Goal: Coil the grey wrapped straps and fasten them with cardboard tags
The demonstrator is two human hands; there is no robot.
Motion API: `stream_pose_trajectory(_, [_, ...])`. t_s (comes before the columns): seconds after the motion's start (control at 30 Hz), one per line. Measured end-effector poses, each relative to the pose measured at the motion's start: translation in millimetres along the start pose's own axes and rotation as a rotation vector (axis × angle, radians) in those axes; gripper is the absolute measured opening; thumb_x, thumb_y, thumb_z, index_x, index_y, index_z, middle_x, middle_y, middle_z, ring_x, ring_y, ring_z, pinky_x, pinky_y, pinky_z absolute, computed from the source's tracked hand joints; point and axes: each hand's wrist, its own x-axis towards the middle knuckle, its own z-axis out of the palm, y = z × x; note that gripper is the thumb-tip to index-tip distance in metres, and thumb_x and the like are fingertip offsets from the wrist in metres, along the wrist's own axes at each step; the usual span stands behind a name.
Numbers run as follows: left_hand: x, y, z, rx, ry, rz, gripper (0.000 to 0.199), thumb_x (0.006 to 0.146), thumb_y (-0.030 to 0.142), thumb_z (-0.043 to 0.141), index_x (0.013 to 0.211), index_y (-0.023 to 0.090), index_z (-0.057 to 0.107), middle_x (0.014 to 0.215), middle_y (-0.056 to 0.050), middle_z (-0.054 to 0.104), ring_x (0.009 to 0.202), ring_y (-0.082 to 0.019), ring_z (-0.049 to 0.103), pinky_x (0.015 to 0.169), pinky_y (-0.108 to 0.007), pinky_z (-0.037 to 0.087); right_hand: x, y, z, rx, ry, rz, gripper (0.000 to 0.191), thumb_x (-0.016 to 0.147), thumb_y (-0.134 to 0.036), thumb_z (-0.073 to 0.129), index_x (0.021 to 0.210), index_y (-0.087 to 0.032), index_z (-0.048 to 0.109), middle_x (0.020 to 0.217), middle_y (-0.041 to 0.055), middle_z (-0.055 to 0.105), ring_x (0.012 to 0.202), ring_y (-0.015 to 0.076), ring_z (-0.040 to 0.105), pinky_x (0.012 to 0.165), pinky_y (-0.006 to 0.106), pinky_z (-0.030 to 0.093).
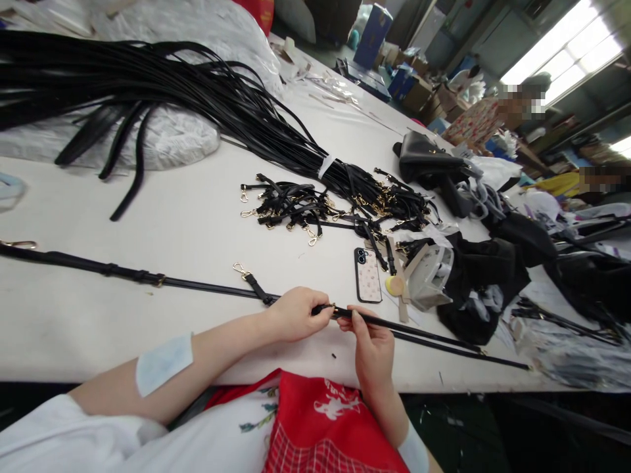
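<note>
Both of my hands grip a thin black strap [414, 328] at a small gold buckle [334, 309], just above the near part of the table. My left hand [299, 314] is closed round the short strap end left of the buckle. On the buckle's other side, my right hand [371, 338] pinches the strap between thumb and fingers. Beside my left hand lies a short black strap piece with a gold snap hook [241, 269]. A longer black strap [197, 284] with a gold fitting runs along the table to the left, passing behind my left hand.
A thick bundle of long black straps [197, 85] lies across the white table [187, 197]. Past my hands are a pile of short straps with gold hooks [290, 205], a phone [367, 276] and black bags [488, 276]. Other people are at the far right.
</note>
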Motion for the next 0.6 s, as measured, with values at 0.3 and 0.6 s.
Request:
stream_pose_trajectory(0.3, [-2.9, 4.2, -0.9, 0.094, 0.012, -0.027, 0.024, 0.081, 0.028, 0.048, 0.059, 0.019, 0.051, 0.053, 0.003, 0.051, 0.049, -0.011, 0.042, 0.049, -0.024, 0.024, -3.6, -7.4, 5.6, -0.099, -0.016, -0.118, 0.016, 0.086, -0.03, 0.066, 0.094, -0.019, 0.073, 0.085, 0.0058, 0.073, 0.069, 0.0181, 0.069, 0.067, 0.033, 0.06])
stream_pose_trajectory(0.6, [-8.7, 4.9, 4.9, 0.195, 0.026, 0.007, 0.023, 0.085, 0.031, 0.048, 0.065, 0.02, 0.053, 0.059, 0.0, 0.056, 0.053, -0.015, 0.048, 0.052, -0.026, 0.028, -0.8, -13.5, 5.0, -0.283, -0.12, -0.333, 0.014, 0.089, -0.023, 0.057, 0.094, -0.021, 0.071, 0.092, 0.0069, 0.069, 0.088, 0.0224, 0.065, 0.08, 0.038, 0.053])
